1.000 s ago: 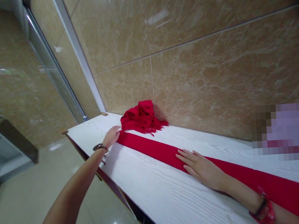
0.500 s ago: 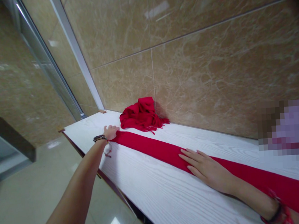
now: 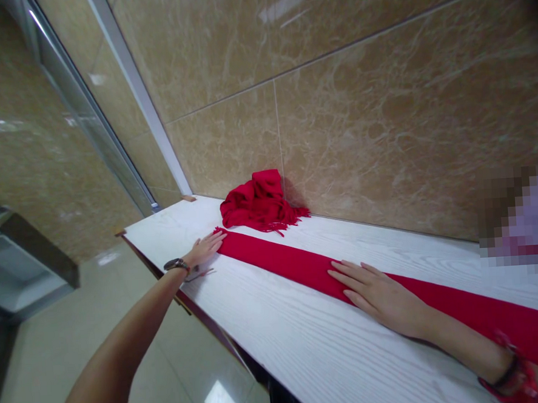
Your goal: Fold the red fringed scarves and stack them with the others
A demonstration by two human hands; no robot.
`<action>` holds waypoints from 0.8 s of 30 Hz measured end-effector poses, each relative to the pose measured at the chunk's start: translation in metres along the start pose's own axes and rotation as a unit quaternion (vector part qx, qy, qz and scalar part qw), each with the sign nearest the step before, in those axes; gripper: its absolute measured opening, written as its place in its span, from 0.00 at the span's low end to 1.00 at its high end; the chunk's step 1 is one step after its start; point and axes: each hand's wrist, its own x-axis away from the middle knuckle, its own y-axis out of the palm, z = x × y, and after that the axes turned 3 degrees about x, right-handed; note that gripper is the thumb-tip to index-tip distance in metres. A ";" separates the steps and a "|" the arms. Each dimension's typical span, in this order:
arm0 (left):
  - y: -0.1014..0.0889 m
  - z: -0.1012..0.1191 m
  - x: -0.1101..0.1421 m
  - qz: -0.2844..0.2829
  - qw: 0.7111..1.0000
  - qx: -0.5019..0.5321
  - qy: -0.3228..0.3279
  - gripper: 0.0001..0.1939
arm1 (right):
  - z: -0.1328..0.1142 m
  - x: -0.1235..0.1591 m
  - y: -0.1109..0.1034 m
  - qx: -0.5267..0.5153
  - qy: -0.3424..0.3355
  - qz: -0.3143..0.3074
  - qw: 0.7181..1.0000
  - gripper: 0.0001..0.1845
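A long red scarf (image 3: pixel 282 263) lies stretched flat in a narrow strip along a white wood-grain table (image 3: pixel 275 310), running off the right edge of the view. My left hand (image 3: pixel 204 248) lies at its far end with the fingers out straight, the tips on the cloth. Some fringe peeks out just past those fingertips. My right hand (image 3: pixel 379 292) rests palm down across the middle of the strip, fingers extended. Behind the strip, a crumpled red scarf (image 3: pixel 255 203) with fringe is heaped against the wall.
A marbled tile wall (image 3: pixel 383 127) borders the table's back side. To the left are a shiny tiled floor (image 3: pixel 155 354) and a low cabinet (image 3: pixel 30 258). A blurred-out pinkish patch (image 3: pixel 534 222) sits at the far right.
Half a second ago my left fingers were bent at the scarf's end; now they are stretched flat there. My right hand stays on the strip. The view has shifted slightly.
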 end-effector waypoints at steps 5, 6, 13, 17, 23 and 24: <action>-0.013 -0.013 -0.001 0.101 0.982 -0.030 -0.157 0.26 | -0.002 -0.001 -0.003 -0.006 0.000 -0.006 1.000 0.26; -0.016 -0.010 -0.002 0.130 0.979 -0.035 -0.153 0.26 | -0.002 -0.001 -0.003 -0.006 0.000 -0.007 1.000 0.26; -0.003 0.024 -0.018 -0.003 0.998 -0.019 0.061 0.24 | 0.000 -0.001 0.000 -0.006 0.001 -0.003 1.000 0.26; -0.002 0.001 -0.017 0.029 0.998 -0.030 -0.038 0.24 | -0.002 -0.001 -0.004 -0.004 0.000 -0.017 1.000 0.26; -0.024 -0.023 0.009 0.041 0.998 -0.041 0.026 0.27 | -0.002 -0.001 -0.005 -0.011 0.003 -0.017 1.000 0.27; -0.026 -0.020 0.013 0.020 0.997 -0.043 0.061 0.27 | -0.002 -0.001 -0.004 -0.012 0.003 -0.014 1.000 0.26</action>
